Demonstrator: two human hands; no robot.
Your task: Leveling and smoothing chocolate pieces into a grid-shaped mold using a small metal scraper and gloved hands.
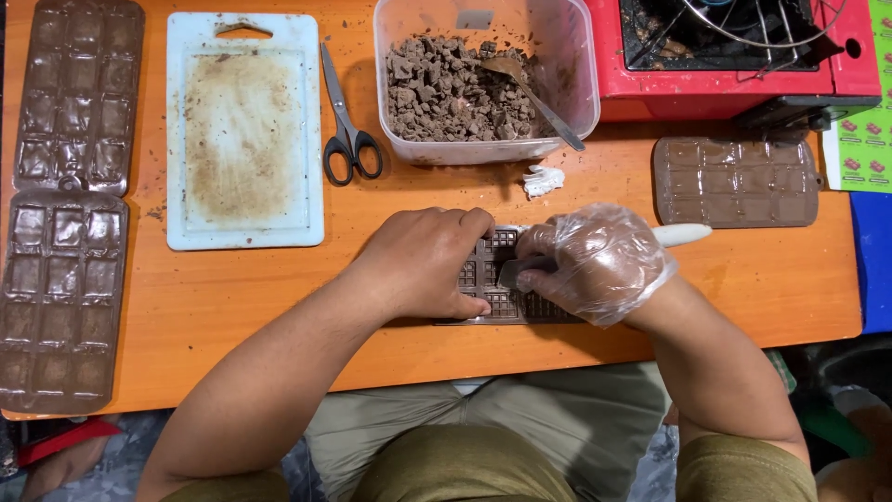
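Observation:
A brown chocolate bar mould (497,279) lies near the table's front edge. My bare left hand (423,260) presses down on its left part and steadies it. My right hand (599,260), in a clear plastic glove, grips a white-handled knife (683,234) whose blade rests on the mould between the two hands. Most of the mould is hidden under the hands.
Two filled moulds (70,200) lie at the left, another filled mould (734,181) at the right. A stained white cutting board (243,130), scissors (348,125), a clear tub of chocolate chunks (483,84) with a spoon (539,98), and a red stove (734,56) stand behind. A crumpled tissue (542,179) lies by the tub.

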